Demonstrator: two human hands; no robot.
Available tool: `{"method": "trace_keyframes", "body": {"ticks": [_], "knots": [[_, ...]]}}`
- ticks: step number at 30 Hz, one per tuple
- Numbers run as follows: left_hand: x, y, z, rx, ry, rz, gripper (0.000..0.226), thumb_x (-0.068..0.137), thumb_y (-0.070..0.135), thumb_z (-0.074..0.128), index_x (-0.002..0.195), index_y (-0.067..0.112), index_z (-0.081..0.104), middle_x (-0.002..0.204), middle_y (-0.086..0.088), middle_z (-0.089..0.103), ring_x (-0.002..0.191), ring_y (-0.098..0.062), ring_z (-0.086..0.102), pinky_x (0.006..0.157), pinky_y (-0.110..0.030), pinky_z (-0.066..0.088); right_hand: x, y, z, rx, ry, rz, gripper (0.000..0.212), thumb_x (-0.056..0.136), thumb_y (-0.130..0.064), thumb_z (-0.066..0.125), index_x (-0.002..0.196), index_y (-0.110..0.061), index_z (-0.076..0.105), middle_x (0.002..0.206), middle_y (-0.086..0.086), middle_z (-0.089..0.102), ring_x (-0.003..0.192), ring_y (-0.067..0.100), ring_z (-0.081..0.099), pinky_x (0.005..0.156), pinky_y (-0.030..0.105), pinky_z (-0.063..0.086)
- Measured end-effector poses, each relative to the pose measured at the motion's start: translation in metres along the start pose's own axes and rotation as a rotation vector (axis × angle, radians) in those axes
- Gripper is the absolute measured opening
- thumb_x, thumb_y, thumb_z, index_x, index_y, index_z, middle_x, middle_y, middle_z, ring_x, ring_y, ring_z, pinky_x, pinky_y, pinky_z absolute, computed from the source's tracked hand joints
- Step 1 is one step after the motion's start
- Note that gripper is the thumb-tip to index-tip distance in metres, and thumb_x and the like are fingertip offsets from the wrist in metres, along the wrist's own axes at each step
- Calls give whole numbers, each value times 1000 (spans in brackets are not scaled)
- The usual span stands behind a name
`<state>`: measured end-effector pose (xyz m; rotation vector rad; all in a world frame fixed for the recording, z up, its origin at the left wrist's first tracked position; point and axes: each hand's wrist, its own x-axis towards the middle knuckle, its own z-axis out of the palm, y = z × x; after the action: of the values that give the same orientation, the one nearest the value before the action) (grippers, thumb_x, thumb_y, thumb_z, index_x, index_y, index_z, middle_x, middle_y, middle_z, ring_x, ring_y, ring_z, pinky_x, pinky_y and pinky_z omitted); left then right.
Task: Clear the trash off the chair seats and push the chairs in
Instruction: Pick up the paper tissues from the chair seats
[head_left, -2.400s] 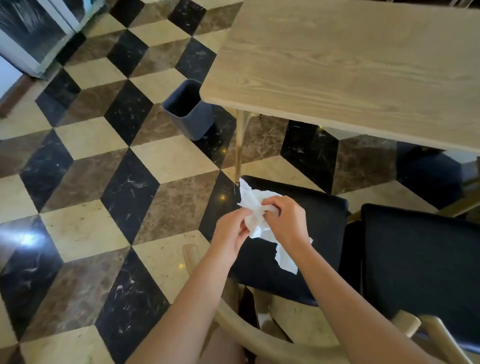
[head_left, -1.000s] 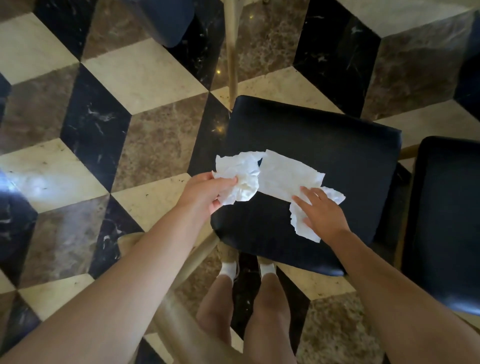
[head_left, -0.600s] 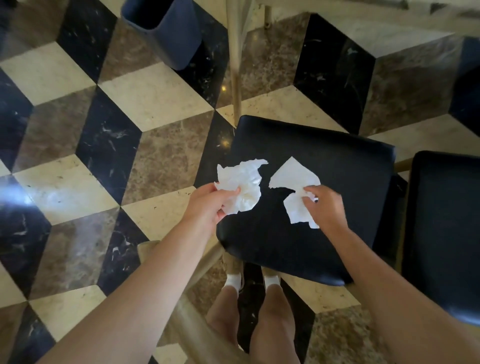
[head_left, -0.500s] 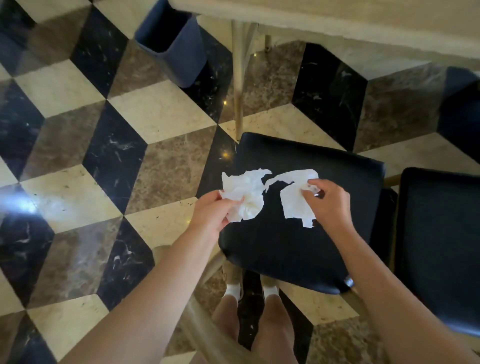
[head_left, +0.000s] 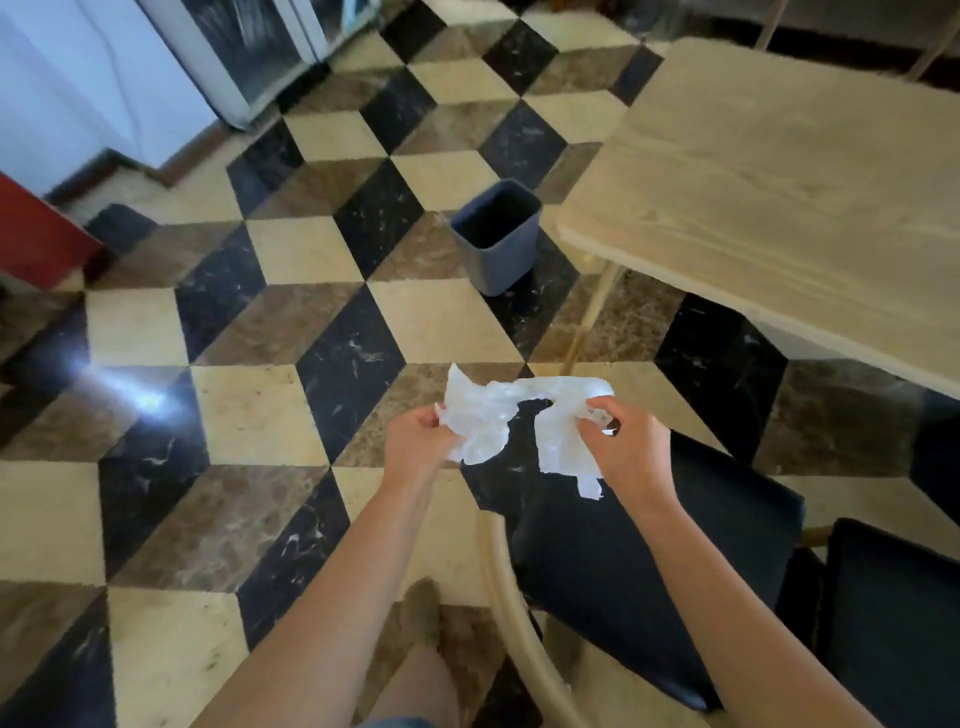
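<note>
Crumpled white tissue paper (head_left: 498, 415) hangs in the air between my two hands, above the front left corner of a black chair seat (head_left: 649, 561). My left hand (head_left: 418, 447) pinches its left clump. My right hand (head_left: 623, 447) grips its right part, from which a torn strip dangles. The black seat below shows no trash on its visible part. A second black chair seat (head_left: 893, 623) stands to the right. A dark grey waste bin (head_left: 496, 241) stands open on the floor beyond, next to the table corner.
A light wooden table (head_left: 779, 182) fills the upper right, its leg (head_left: 592, 317) just behind the chair. The chair's curved wooden backrest (head_left: 514, 623) is near my legs. White cabinets and a red panel (head_left: 36, 239) line the far left; patterned marble floor lies between.
Both hands lifted the tissue pieces off the black seat and now hold them higher and further left. The view tilted up, bringing the bin and the tabletop into sight.
</note>
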<state>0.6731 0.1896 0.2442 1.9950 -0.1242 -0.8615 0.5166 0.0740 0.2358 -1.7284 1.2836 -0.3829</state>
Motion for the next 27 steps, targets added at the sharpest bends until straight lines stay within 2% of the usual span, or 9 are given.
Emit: {"method": "trace_keyframes", "body": {"ticks": [3, 7, 9, 11, 13, 16, 20, 23, 27], "knots": [[18, -1, -47, -40, 43, -38, 21, 77, 19, 75, 95, 13, 67, 98, -3, 67, 89, -22, 63, 77, -33, 55, -3, -34, 38, 2, -22, -12, 26, 88, -20, 61, 113, -14, 64, 104, 5, 64, 83, 11, 53, 66, 21, 43], [53, -11, -110, -98, -5, -48, 35, 74, 21, 77, 106, 10, 67, 102, -7, 69, 94, -24, 64, 73, -31, 54, -6, -76, 93, -42, -29, -23, 28, 89, -20, 60, 116, -12, 62, 107, 7, 65, 84, 12, 53, 69, 22, 41], [73, -11, -142, -114, -37, -52, 29, 73, 20, 77, 100, 10, 69, 100, -9, 70, 95, -27, 65, 75, -34, 54, -5, -97, 124, -45, -30, 0, 30, 89, -20, 60, 117, -12, 61, 107, 8, 65, 83, 13, 53, 68, 22, 41], [92, -8, -175, -102, -47, -37, 9, 74, 19, 77, 79, 15, 71, 91, -11, 71, 94, -31, 66, 79, -40, 53, -1, -120, 154, -46, -22, 17, 32, 88, -21, 61, 118, -11, 60, 107, 8, 65, 84, 12, 53, 63, 20, 41], [112, -2, -205, -93, -48, -23, 12, 72, 19, 78, 65, 19, 68, 87, -15, 71, 90, -32, 67, 82, -43, 53, 2, -143, 180, -35, -3, 28, 32, 87, -20, 63, 117, -11, 61, 103, 6, 65, 84, 13, 54, 60, 19, 42], [143, 8, -238, -119, -76, -46, 18, 64, 22, 81, 60, 19, 64, 84, -13, 67, 88, -33, 66, 89, -53, 51, 10, -171, 209, -20, 10, 22, 27, 84, -18, 65, 109, -10, 64, 89, 1, 61, 84, 18, 58, 70, 27, 47], [182, 20, -255, -193, -144, -97, 13, 68, 18, 82, 74, 13, 72, 99, -13, 71, 94, -32, 67, 88, -49, 53, 35, -198, 236, -36, 23, 37, 24, 82, -19, 67, 105, -12, 65, 84, -2, 60, 82, 18, 58, 70, 31, 52], [216, 30, -256, -248, -199, -144, 19, 72, 14, 78, 88, 6, 71, 105, -15, 70, 95, -30, 67, 88, -44, 53, 67, -211, 250, -33, 31, 49, 21, 81, -17, 67, 101, -11, 65, 82, 0, 62, 75, 15, 57, 60, 24, 46], [271, 57, -250, -268, -235, -176, 22, 74, 12, 76, 93, 3, 70, 103, -15, 70, 95, -30, 67, 90, -46, 52, 122, -227, 265, 0, 65, 65, 18, 82, -16, 66, 99, -11, 67, 83, 1, 64, 72, 13, 56, 54, 17, 40]]}}
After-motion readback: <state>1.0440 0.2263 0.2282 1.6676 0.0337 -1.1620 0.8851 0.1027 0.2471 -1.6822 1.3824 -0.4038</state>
